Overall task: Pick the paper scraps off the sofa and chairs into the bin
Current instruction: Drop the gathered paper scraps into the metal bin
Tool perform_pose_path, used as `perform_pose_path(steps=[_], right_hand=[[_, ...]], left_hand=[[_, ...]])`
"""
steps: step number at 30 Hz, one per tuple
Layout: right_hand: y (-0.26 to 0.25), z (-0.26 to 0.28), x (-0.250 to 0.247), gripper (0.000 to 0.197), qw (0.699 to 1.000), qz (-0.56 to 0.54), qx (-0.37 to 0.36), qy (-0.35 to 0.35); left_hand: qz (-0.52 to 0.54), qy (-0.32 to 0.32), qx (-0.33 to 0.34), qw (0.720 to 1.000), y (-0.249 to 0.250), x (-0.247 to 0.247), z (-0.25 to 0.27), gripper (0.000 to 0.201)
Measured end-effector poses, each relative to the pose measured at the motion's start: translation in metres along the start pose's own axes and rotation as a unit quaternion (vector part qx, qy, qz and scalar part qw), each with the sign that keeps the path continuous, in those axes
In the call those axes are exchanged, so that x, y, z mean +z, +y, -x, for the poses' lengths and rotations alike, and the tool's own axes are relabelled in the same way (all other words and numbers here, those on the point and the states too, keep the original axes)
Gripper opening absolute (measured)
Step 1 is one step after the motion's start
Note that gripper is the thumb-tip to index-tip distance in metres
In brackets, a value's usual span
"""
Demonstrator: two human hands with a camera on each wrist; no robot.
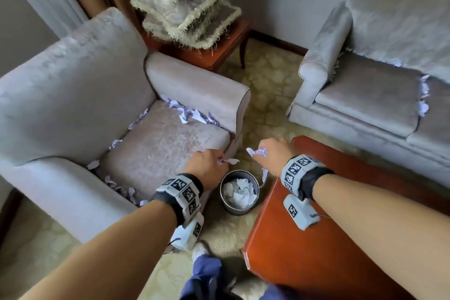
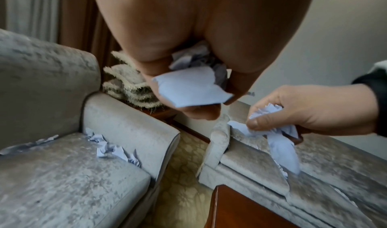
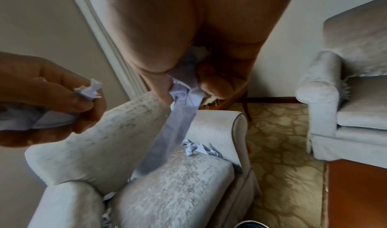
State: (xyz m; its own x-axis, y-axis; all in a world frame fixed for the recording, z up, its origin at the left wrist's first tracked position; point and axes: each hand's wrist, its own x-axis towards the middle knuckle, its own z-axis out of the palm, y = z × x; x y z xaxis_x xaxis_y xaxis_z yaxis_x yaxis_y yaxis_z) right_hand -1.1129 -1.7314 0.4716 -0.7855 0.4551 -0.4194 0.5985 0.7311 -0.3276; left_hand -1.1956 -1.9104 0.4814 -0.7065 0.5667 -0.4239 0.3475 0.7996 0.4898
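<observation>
A round metal bin (image 1: pixel 239 193) stands on the carpet between the armchair and the wooden table, with crumpled white paper inside. My left hand (image 1: pixel 207 167) hovers just above and left of it, gripping a bunch of pale paper scraps (image 2: pixel 192 89). My right hand (image 1: pixel 272 156) hangs above the bin's right side, gripping more scraps with one long strip (image 3: pixel 167 142) dangling down. Loose scraps (image 1: pixel 192 114) lie along the seams of the grey armchair seat (image 1: pixel 165 143). More scraps (image 1: pixel 423 97) sit in the sofa's cushion gap.
A red-brown wooden table (image 1: pixel 328 238) lies under my right forearm. The grey sofa (image 1: pixel 377 95) is at the right. A stack of fringed cushions (image 1: pixel 185 5) rests on a small side table behind the armchair. Patterned carpet (image 1: pixel 265 95) runs between the seats.
</observation>
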Motion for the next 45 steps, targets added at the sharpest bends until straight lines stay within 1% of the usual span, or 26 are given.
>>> perform_pose_path(steps=[2,5,9,11,13,15,19,23,25,27,28,30,33,38,42,45], right_hand=[[-0.008,-0.020,0.015,0.049,0.999,-0.025,0.040,0.004],[-0.017,-0.043,0.037,0.053,0.997,-0.044,0.066,0.013],[-0.018,-0.070,0.058,0.054,0.994,-0.050,0.093,0.023],[-0.012,-0.084,0.072,0.050,0.993,-0.054,0.101,0.027],[0.000,-0.099,0.092,0.039,0.991,-0.069,0.115,0.011],[0.016,-0.114,0.117,0.026,0.987,-0.085,0.138,-0.013],[0.055,-0.148,0.179,0.028,0.977,-0.094,0.186,-0.041],[0.092,-0.184,0.245,0.025,0.956,-0.135,0.252,-0.071],[0.106,-0.199,0.274,0.020,0.945,-0.157,0.273,-0.085],[0.116,-0.214,0.297,0.012,0.939,-0.170,0.286,-0.090],[0.122,-0.223,0.308,0.011,0.936,-0.175,0.291,-0.089],[0.131,-0.237,0.325,0.013,0.932,-0.179,0.301,-0.088],[0.143,-0.254,0.348,0.021,0.922,-0.196,0.321,-0.087],[0.155,-0.273,0.384,0.031,0.910,-0.214,0.341,-0.097],[0.162,-0.282,0.401,0.039,0.908,-0.222,0.336,-0.118],[0.162,-0.288,0.405,0.043,0.910,-0.221,0.328,-0.122]], left_hand=[[-0.001,-0.029,-0.006,1.000,-0.017,0.000,-0.024,0.012],[-0.007,-0.057,-0.007,0.998,-0.033,0.003,-0.056,0.018],[0.019,-0.070,-0.012,0.997,-0.041,0.012,-0.096,0.010],[0.024,-0.077,-0.019,0.997,-0.045,0.025,-0.117,0.014],[0.029,-0.089,-0.029,0.995,-0.048,0.042,-0.139,0.020],[0.036,-0.103,-0.043,0.993,-0.056,0.066,-0.159,0.021],[0.051,-0.118,-0.075,0.989,-0.080,0.129,-0.199,0.019],[0.056,-0.159,-0.134,0.977,-0.112,0.200,-0.240,0.028],[0.061,-0.173,-0.169,0.968,-0.126,0.232,-0.256,0.031],[0.070,-0.181,-0.190,0.962,-0.136,0.260,-0.274,0.032],[0.076,-0.184,-0.199,0.960,-0.141,0.274,-0.283,0.033],[0.090,-0.182,-0.212,0.956,-0.147,0.297,-0.301,0.037],[0.104,-0.177,-0.229,0.951,-0.154,0.330,-0.326,0.042],[0.084,-0.196,-0.240,0.947,-0.168,0.373,-0.342,0.047],[0.080,-0.217,-0.249,0.941,-0.177,0.384,-0.345,0.057],[0.089,-0.230,-0.238,0.940,-0.179,0.383,-0.348,0.063]])
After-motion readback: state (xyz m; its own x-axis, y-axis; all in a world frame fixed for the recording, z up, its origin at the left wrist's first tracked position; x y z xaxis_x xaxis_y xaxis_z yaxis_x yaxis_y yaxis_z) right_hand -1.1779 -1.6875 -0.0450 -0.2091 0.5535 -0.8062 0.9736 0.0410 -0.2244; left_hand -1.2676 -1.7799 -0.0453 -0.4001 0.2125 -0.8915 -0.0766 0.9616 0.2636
